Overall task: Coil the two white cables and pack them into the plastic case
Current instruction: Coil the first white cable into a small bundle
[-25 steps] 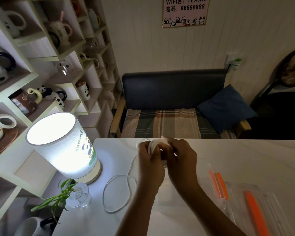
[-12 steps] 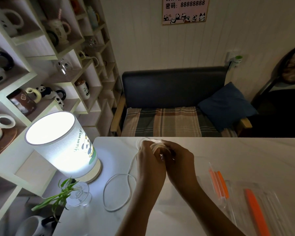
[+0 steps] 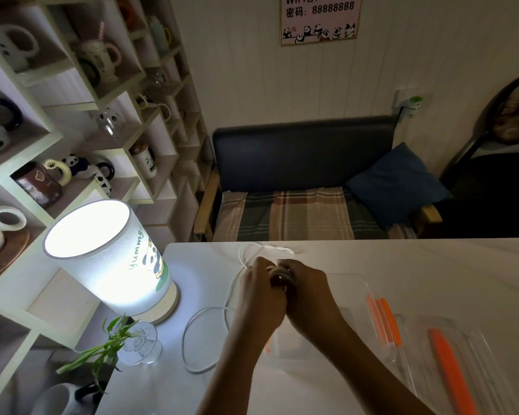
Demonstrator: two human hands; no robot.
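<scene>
Both hands meet over the white table and pinch a small coil of white cable (image 3: 277, 272) between them. My left hand (image 3: 259, 295) grips its left side, my right hand (image 3: 307, 292) its right side. The loose rest of the white cable (image 3: 204, 339) trails down to the left in a big loop on the table, and another strand arcs behind the hands toward the far edge. A clear plastic case (image 3: 357, 290) with orange clips (image 3: 384, 322) lies just right of my right hand. I cannot tell the two cables apart.
A lit cylinder lamp (image 3: 108, 256) stands at the table's left, with a glass vase holding a green plant (image 3: 138, 342) in front of it. A second clear case piece with an orange strip (image 3: 453, 372) lies at the right. Shelves of mugs rise on the left; a bench sits beyond the table.
The hands have dropped slightly toward the table and closed tighter on the coil. The loose loop at the left has barely shifted.
</scene>
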